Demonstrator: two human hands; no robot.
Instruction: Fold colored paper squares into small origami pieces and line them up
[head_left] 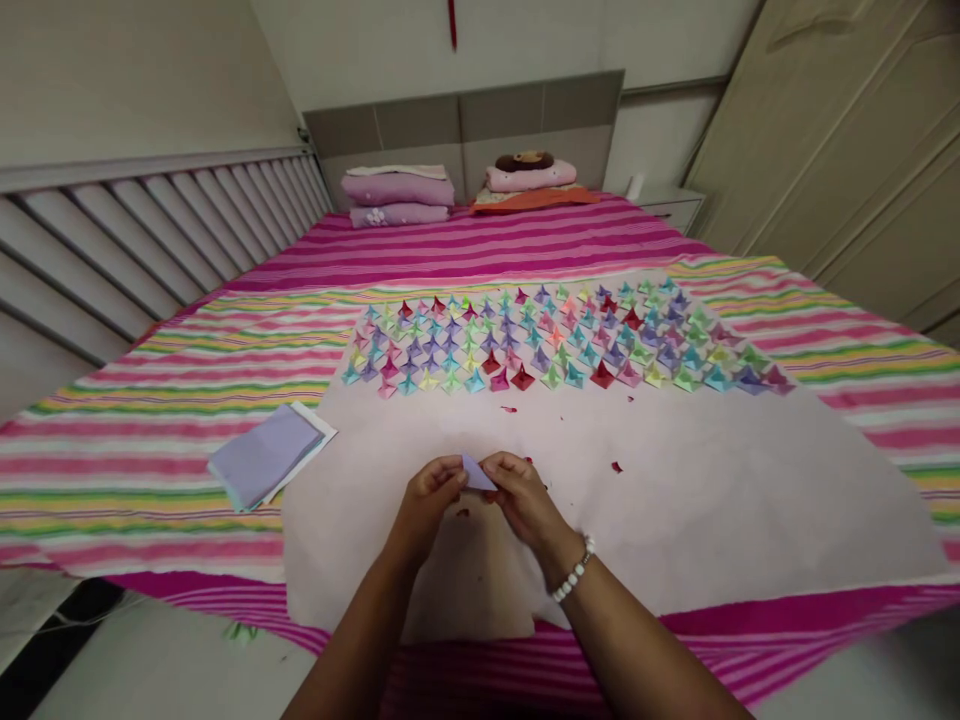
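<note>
Both my hands meet over a pale pink sheet (pixel 675 500) spread on the bed. My left hand (pixel 429 500) and my right hand (pixel 521 498) pinch a small lilac folded paper (pixel 477 472) between their fingertips. A white bead bracelet (pixel 574 573) circles my right wrist. Beyond the hands, several rows of small folded paper shapes (pixel 555 340) in many colours lie on the sheet. A stack of lilac paper squares (pixel 266 455) rests to the left of my left hand.
The striped pink bedspread (pixel 150 400) covers the bed. Folded pink bedding (pixel 397 195) and a pillow pile (pixel 532 180) sit at the headboard. A slatted rail (pixel 150 240) runs along the left; wardrobe doors (pixel 847 150) stand on the right. Tiny red paper scraps (pixel 616 466) dot the sheet.
</note>
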